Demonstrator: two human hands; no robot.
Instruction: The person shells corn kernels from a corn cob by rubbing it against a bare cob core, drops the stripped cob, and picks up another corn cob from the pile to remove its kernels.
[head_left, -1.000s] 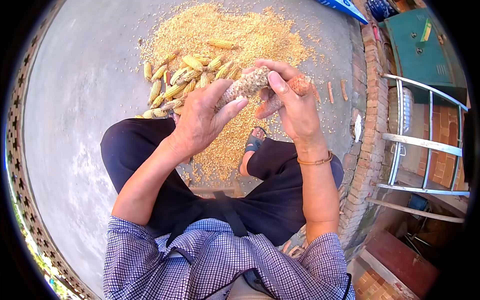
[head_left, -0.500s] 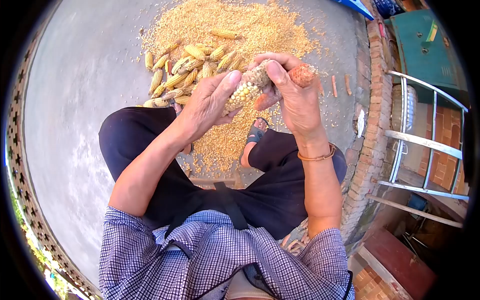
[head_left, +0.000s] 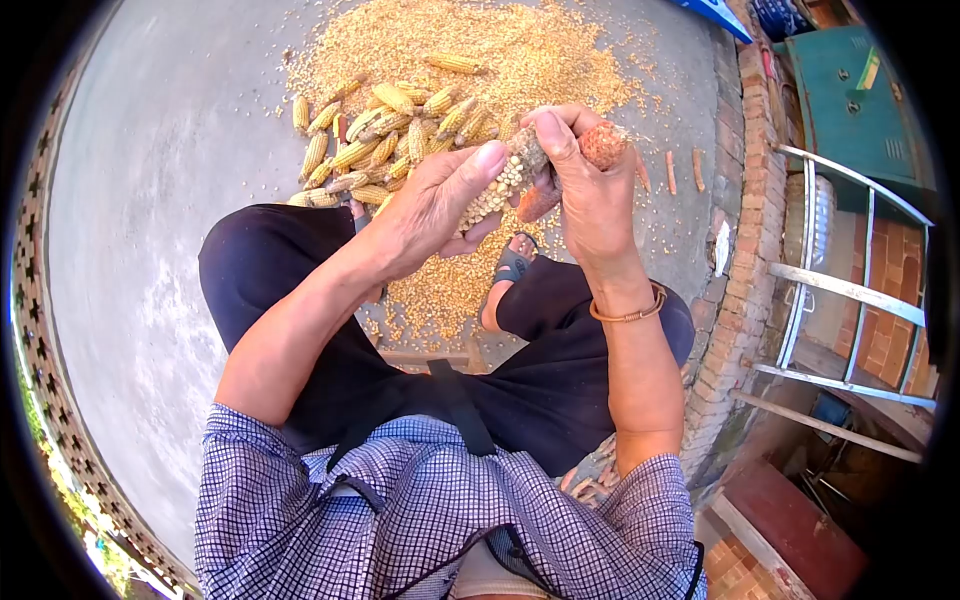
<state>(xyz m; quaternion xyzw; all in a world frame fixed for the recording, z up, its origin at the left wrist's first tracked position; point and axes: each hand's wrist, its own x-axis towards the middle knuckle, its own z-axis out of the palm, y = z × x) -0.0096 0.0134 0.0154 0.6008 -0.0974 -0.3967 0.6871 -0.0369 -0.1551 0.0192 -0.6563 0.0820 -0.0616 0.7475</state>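
Note:
My left hand (head_left: 435, 205) is closed around an ear of corn (head_left: 500, 190), its thumb lying along the top. Pale kernels cover part of that ear, while its far right end looks bare and greyish. My right hand (head_left: 592, 195) grips a reddish bare corncob (head_left: 604, 147), which shows on both sides of the thumb; the middle is hidden, so I cannot tell if it is one piece. The right fingers and cob press against the ear's right end. Below and beyond my hands lie loose kernels (head_left: 520, 55) and a heap of unshelled ears (head_left: 385, 135).
Several reddish cob pieces (head_left: 670, 172) lie on the concrete floor (head_left: 150, 200) at right. A low brick edge (head_left: 745, 260) runs along that side, with a white metal frame (head_left: 850, 280) and a green cabinet (head_left: 850, 110) beyond. More bare cobs (head_left: 592, 475) lie beside my right hip.
Both hands have shifted slightly, the left one a little to the right along the ear. The ear has turned, showing paler kernels. Both hands keep their holds.

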